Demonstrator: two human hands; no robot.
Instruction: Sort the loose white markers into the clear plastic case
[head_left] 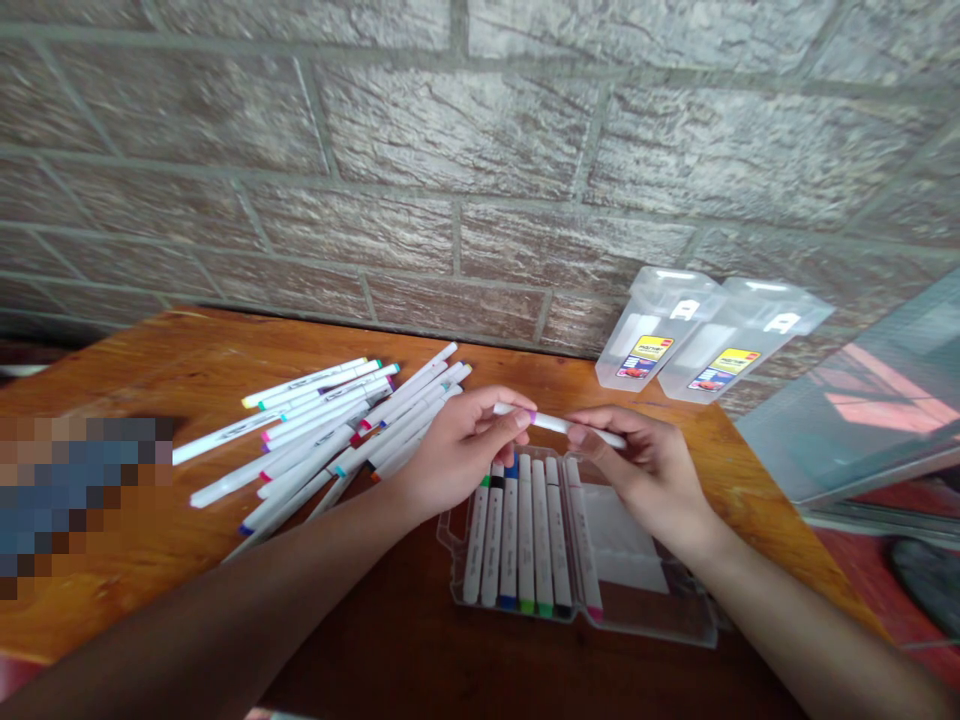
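Between my two hands a white marker [551, 423] with a purple band is held nearly level. My left hand [472, 440] pinches its left end, and my right hand [649, 465] grips the other end. Just below them lies an open clear plastic case [652, 628]. Several white markers [517, 550] with coloured ends stand side by side in its left half. One marker with a pink end [583, 540] lies by the hinge, in the right half. To the left of my left hand, a loose pile of white markers [330, 420] is spread over the table.
The wooden table [202, 345] meets a stone-patterned wall [450, 130] at the back. Two translucent boxes [637, 330] with yellow labels stand upright at the back right. A blurred-out patch [75, 500] covers the left edge. Beyond the table's right edge is a glass panel [885, 390].
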